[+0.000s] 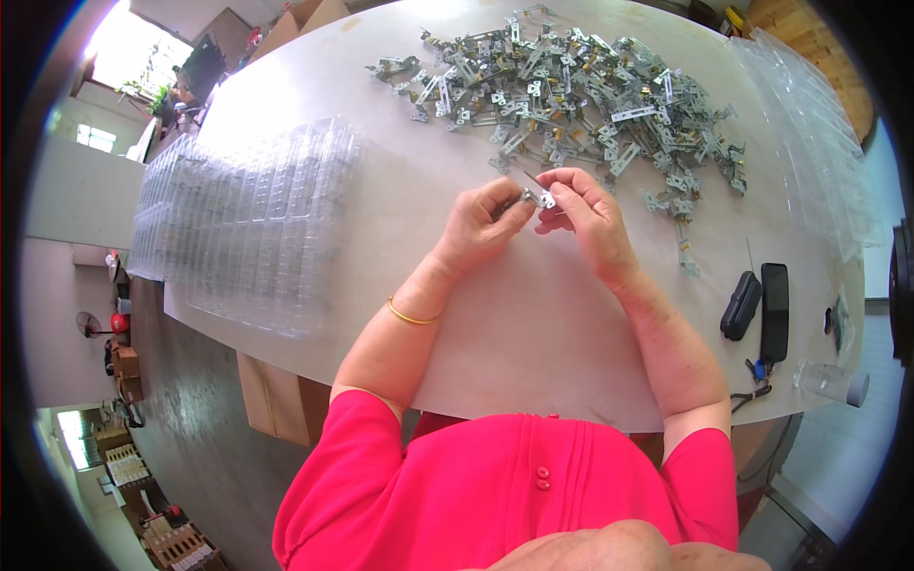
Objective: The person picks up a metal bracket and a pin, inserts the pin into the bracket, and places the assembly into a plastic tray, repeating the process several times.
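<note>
My left hand (487, 221) and my right hand (587, 217) meet over the middle of the pale table, fingertips close together. Between them is a small silver metal bracket (546, 200), pinched by the right thumb and fingers, with a thin dark strip or pin sticking up from it. The left thumb and forefinger close on another small metal fitting (526, 194); whether the two pieces are joined I cannot tell. Just beyond my hands spreads a large heap of similar metal brackets (571, 90), some with brass-coloured parts.
Stacked clear plastic trays (248, 219) fill the table's left side. More clear trays (809, 133) lie at the far right. Near the right edge are a black phone (775, 312), a dark case (740, 305), keys (759, 369) and a clear bottle (824, 382). A cardboard box (271, 395) stands below the table.
</note>
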Demonstrator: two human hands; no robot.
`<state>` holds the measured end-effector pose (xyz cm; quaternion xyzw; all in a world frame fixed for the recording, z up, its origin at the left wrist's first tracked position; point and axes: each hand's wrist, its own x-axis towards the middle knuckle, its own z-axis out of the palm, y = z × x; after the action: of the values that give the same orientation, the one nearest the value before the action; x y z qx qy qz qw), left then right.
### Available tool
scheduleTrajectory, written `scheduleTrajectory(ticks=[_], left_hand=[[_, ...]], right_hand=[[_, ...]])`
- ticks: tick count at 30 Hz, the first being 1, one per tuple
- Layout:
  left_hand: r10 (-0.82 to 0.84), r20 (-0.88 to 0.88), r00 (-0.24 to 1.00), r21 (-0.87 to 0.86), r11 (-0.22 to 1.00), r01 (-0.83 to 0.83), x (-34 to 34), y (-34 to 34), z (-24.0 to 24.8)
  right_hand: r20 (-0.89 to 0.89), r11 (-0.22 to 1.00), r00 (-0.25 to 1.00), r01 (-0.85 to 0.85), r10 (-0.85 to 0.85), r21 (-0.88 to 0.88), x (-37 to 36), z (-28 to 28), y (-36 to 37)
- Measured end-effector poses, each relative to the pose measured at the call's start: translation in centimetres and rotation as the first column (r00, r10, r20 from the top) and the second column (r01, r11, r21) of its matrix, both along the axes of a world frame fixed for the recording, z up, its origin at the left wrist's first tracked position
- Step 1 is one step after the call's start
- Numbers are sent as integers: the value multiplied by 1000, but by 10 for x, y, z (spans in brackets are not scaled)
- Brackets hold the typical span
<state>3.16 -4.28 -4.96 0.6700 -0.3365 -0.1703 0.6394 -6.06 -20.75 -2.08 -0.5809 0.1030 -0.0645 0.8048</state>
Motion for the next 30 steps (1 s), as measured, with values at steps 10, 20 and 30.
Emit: scheduleTrajectory(ticks=[10,20,30], left_hand=[[83,400,913,115,984,-140,-13,-9,7],[101,340,935,79,988,-135,-9,-7,3],[-135,-177,975,69,986,149,-4,-3,12]], right_hand=[[346,953,910,283,-230,-110,6,-17,5],[143,964,979,171,-144,-202,3,-14,2],[305,886,906,378,-294,-269,8,-24,-3]])
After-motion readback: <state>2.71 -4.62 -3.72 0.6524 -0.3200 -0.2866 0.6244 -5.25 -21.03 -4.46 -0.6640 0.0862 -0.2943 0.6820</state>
